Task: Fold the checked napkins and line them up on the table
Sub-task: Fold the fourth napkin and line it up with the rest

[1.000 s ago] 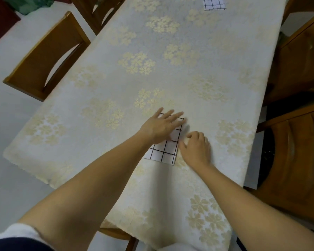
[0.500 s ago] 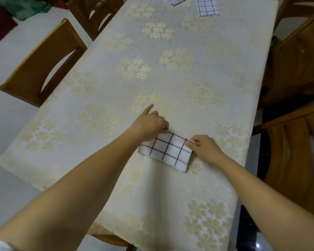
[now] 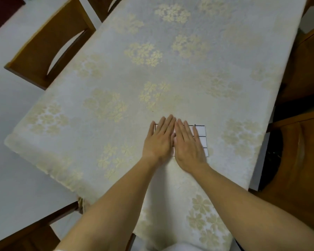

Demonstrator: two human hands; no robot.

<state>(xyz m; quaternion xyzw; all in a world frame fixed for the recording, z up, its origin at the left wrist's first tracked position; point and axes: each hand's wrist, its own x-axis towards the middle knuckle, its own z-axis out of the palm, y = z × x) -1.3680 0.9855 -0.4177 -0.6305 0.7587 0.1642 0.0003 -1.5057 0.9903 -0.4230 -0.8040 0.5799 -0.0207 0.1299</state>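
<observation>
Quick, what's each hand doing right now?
Left hand: open, flat on the napkin.
Right hand: open, flat on the napkin.

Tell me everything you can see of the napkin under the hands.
The napkin is white cloth with a thin black check, a small rectangle lying flat on the tablecloth. The left hand and right hand press on it with straight fingers, covering most; mainly its right strip shows.

Long tabletop [image 3: 223,57] under cream gold-flowered tablecloth [image 3: 116,73], brown slotted-back wooden chair [image 3: 43,44] at left, two similar wooden chairs [image 3: 304,160] at right, pale grey floor [image 3: 11,115].
</observation>
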